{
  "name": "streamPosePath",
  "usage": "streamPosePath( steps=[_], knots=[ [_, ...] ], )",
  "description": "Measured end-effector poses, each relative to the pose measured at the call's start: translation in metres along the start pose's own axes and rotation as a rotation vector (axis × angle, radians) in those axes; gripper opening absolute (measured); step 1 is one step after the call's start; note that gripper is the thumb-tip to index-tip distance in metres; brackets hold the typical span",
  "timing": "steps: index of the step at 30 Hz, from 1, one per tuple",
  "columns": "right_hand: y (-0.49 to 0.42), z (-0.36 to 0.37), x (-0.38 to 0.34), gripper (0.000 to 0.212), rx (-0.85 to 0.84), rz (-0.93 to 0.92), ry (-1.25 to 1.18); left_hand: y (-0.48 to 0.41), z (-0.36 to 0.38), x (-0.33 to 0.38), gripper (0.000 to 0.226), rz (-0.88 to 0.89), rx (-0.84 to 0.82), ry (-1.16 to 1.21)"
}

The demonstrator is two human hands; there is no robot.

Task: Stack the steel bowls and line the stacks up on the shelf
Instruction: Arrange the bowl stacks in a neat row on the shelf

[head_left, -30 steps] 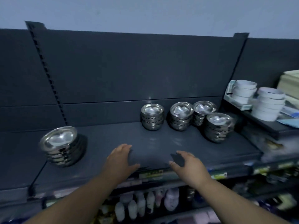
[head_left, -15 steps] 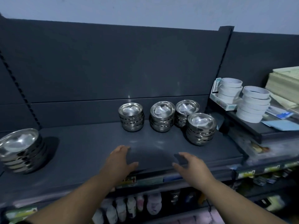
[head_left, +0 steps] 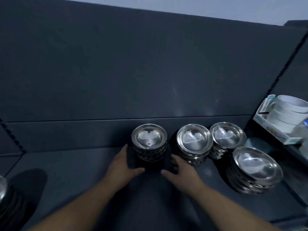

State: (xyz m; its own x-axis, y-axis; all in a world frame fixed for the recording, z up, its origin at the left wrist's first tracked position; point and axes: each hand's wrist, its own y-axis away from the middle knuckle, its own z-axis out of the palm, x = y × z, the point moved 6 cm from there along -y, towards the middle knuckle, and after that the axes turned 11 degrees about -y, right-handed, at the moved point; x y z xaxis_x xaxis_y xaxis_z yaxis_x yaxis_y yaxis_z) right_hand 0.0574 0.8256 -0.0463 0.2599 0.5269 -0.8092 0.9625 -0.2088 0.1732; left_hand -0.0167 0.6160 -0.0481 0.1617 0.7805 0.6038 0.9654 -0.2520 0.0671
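Observation:
Several stacks of steel bowls stand on a dark grey shelf (head_left: 83, 172). The leftmost back stack (head_left: 149, 141) sits by the back panel, with a second stack (head_left: 194, 143) and a third stack (head_left: 227, 139) to its right. A fourth stack (head_left: 255, 170) stands nearer, at the right. My left hand (head_left: 121, 165) lies just left of the leftmost back stack and my right hand (head_left: 180, 170) just right of it. Both hands have straight fingers and hold nothing. Whether they touch the stack is hidden in shadow.
Another bowl stack (head_left: 2, 189) shows partly at the far left edge. A white holder with tape rolls (head_left: 283, 117) sits on the neighbouring shelf at the right. The dark back panel (head_left: 133, 72) rises behind the bowls.
Both hands moved from the shelf's front edge forward to either side of the leftmost back stack. The view moved closer and turned right, so the far-left stack slid nearly out of frame.

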Motion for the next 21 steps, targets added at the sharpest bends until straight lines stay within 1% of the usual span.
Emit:
streamPosePath(
  steps=[2, 3, 5, 6, 9, 13, 17, 19, 21],
  knots=[
    [-0.015, 0.009, -0.003, 0.088, 0.007, -0.004, -0.110, -0.010, 0.005, 0.000, 0.117, 0.029, -0.031, 0.119],
    [-0.023, 0.011, -0.003, 0.096, 0.025, -0.003, -0.154, -0.013, 0.009, -0.001, 0.119, 0.034, -0.058, 0.190],
    [-0.035, 0.015, 0.003, 0.109, 0.040, -0.006, -0.214, -0.018, 0.017, -0.002, 0.123, 0.039, -0.089, 0.310],
    [-0.040, 0.016, 0.004, 0.111, 0.035, -0.013, -0.231, -0.019, 0.021, -0.002, 0.122, 0.044, -0.100, 0.363],
    [-0.046, 0.019, 0.003, 0.112, 0.011, -0.036, -0.289, -0.017, 0.024, 0.004, 0.113, 0.049, -0.118, 0.498],
    [-0.040, 0.021, 0.000, 0.109, -0.024, -0.073, -0.378, -0.005, 0.022, 0.007, 0.106, 0.054, -0.086, 0.576],
    [-0.017, 0.023, -0.008, 0.093, -0.076, -0.105, -0.449, 0.026, 0.017, 0.011, 0.101, 0.050, -0.046, 0.610],
    [-0.004, 0.026, -0.009, 0.092, -0.109, -0.128, -0.473, 0.046, 0.013, 0.010, 0.102, 0.037, -0.020, 0.630],
    [0.009, 0.032, -0.009, 0.092, -0.143, -0.153, -0.500, 0.068, 0.010, 0.008, 0.107, 0.006, 0.026, 0.646]
  ],
)
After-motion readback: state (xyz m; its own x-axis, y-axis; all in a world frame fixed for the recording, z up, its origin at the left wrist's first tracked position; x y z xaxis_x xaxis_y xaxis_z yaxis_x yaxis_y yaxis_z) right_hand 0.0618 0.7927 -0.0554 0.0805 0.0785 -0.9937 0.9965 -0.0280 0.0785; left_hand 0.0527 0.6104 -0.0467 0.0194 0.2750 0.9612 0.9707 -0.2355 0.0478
